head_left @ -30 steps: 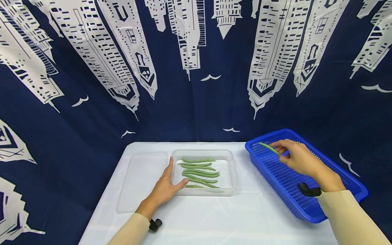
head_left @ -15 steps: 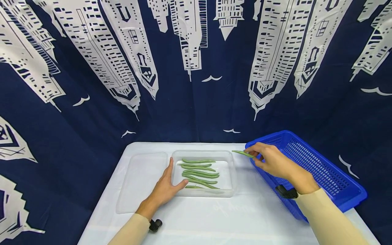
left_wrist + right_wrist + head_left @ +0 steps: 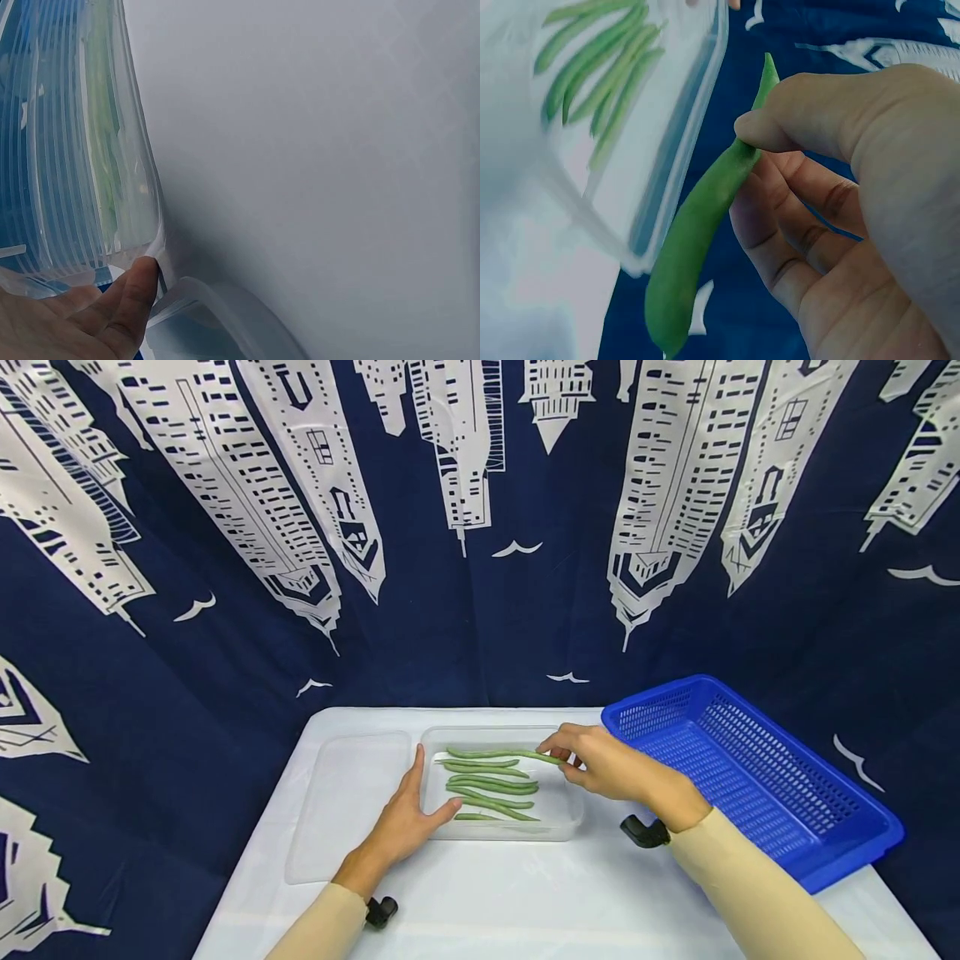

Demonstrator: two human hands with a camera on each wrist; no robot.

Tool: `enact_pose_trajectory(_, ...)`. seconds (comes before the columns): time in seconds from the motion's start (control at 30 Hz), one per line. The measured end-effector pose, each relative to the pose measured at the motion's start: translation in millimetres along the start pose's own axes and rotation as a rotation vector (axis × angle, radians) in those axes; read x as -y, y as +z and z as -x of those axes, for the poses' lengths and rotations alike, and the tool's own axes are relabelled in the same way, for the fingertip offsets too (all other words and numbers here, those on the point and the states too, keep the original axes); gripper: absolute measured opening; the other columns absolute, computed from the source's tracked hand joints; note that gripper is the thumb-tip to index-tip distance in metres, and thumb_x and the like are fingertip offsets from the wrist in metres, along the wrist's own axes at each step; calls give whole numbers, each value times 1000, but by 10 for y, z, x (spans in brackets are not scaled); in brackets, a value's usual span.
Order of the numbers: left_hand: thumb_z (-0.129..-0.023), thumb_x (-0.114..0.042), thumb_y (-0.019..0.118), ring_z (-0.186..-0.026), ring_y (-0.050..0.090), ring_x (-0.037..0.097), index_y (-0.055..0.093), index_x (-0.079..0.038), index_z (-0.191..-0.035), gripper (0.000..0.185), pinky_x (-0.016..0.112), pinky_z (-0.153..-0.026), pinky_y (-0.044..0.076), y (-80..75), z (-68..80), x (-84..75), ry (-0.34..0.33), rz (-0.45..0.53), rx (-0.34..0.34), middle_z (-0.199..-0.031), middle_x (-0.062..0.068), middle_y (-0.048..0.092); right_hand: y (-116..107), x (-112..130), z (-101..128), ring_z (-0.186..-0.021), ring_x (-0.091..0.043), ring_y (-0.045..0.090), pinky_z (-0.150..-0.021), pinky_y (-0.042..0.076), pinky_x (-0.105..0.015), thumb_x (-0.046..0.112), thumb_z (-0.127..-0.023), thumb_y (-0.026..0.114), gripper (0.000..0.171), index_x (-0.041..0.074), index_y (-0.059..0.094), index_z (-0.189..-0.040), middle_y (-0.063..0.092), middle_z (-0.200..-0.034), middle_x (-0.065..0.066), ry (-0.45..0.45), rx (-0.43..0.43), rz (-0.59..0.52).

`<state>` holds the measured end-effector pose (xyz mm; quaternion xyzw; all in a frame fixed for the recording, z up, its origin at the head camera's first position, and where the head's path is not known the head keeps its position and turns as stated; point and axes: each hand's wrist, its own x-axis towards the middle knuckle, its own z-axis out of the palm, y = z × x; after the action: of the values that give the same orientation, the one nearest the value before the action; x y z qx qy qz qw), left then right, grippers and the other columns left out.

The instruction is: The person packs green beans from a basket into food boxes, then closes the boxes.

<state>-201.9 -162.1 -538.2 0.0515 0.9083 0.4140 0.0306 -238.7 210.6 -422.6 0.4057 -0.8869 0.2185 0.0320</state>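
Observation:
A green bean [image 3: 697,225] is pinched near one end between the thumb and fingers of my right hand [image 3: 600,760]. In the head view it reaches over the right rim of a clear plastic container [image 3: 517,833], its tip meeting the uppermost bean. Several more green beans [image 3: 491,782] lie side by side in the container, roughly crosswise to its short sides. My left hand [image 3: 405,818] rests at the container's left end, thumb at the near rim and fingers stretched along the side. In the left wrist view its fingertips [image 3: 142,277] touch the container's edge.
A clear flat lid [image 3: 352,802] lies on the white tabletop [image 3: 480,893] left of the container. To the right, a blue perforated basket [image 3: 720,760] stands at an angle, under the right forearm. A dark blue cloth [image 3: 450,610] with white building prints hangs behind.
My right hand has carried the green bean leftward from over the blue basket to the container's right rim. My left hand has stayed at the container.

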Motion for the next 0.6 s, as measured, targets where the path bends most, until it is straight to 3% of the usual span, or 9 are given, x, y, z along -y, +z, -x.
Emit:
enact_pose_trajectory(0.23,-103,-66,83,-178,31,51,0,-28,-190,126,74,-140,32,-2,-5,6,2,3,-2,-195,21,22,256,142,-268,-103,-20,82,-86,71,-28,-10,-102,76,34,0,81,-134,81,-116,-10,-71,104,-70)
enact_pose_trajectory(0.43,-103,-64,83,-179,28,50,1,-28,-190,125,74,-141,32,-1,-19,17,-3,25,10,-196,20,20,493,238,-482,-104,-20,81,-89,68,-26,-9,-102,79,33,-1,82,-134,83,-122,-12,-132,172,-63)
enact_pose_trajectory(0.6,-103,-65,83,-179,29,49,0,-31,-190,125,73,-141,32,-20,-16,23,-14,27,15,-195,20,21,643,270,-627,-98,-12,74,-88,65,-25,-8,-102,79,32,0,83,-133,83,-118,-11,-163,210,-49)
